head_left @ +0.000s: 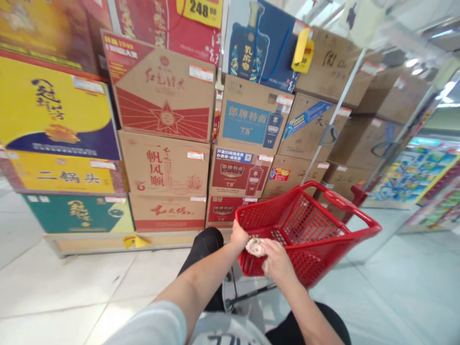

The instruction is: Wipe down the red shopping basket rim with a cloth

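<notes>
A red plastic shopping cart basket point(309, 266) with perforated walls stands in front of my knees. My left hand point(239, 235) is closed around the near left corner of its rim. Pinched in my right hand point(278, 261) is a crumpled off-white cloth point(255, 247), which lies against the near rim just beside my left hand. Part of the cloth hangs below my right fingers. Beneath the basket, a dark cart frame point(251, 291) is partly visible.
Stacked liquor cartons point(165, 165) form a wall ahead, on a low platform point(82, 242). A pale pole point(334, 115) rises behind the basket. Pale floor tiles point(46, 282) lie at left, and bright shelves point(406, 172) stand far right.
</notes>
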The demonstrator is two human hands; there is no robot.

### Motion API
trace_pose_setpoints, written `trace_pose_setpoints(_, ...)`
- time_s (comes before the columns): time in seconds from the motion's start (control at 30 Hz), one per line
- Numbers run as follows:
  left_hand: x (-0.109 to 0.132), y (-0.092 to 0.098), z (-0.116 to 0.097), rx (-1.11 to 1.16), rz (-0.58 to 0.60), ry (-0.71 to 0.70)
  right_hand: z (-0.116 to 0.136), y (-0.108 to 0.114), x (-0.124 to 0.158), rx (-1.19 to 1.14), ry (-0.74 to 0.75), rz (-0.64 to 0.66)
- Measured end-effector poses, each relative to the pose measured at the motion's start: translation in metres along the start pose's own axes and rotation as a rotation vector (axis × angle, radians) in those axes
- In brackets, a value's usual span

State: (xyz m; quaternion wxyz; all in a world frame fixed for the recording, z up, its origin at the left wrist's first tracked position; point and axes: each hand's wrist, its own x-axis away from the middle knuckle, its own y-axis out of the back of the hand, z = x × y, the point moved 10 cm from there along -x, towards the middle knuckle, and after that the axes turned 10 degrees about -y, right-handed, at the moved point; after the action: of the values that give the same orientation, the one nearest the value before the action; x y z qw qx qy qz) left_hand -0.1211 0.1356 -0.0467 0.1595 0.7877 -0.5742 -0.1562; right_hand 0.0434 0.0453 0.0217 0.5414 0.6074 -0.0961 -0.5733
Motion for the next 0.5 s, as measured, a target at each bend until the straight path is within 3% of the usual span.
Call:
trace_pose_setpoints(0.07, -0.005, 0.001, -0.008, -0.041, -0.003, -0.033, -0.019, 0.01, -0.012, 0.013, -0.11, -0.038)
trace_pose_setpoints(0.13, -0.009, 0.006, -0.019, -0.087, -0.037, -0.083, -0.027, 0.006, -0.02, 0.036, -0.162, 0.011)
trace_pose_setpoints(0.23, -0.004, 0.006, -0.055, -0.237, -0.067, -0.344, -0.023, -0.011, -0.019, 0.081, -0.11, 0.145)
trace_pose_setpoints(0.3, 0.016, -0.013, -0.086, -0.417, 0.008, -0.668, -0.029, -0.015, -0.013, 0.13, -0.074, 0.164)
trace_pose_setpoints(0.37, 0.043, -0.041, -0.101, -0.572, 0.121, -0.952, -0.047, -0.013, -0.008, 0.189, -0.058, 0.172)
trace_pose_setpoints(0.43, 0.063, -0.061, -0.102, -0.655, 0.19, -1.104, -0.072, -0.007, -0.007, 0.258, -0.079, 0.205)
trace_pose_setpoints(0.5, 0.068, -0.071, -0.099, -0.712, 0.208, -1.132, -0.099, 0.009, -0.012, 0.345, -0.206, 0.183)
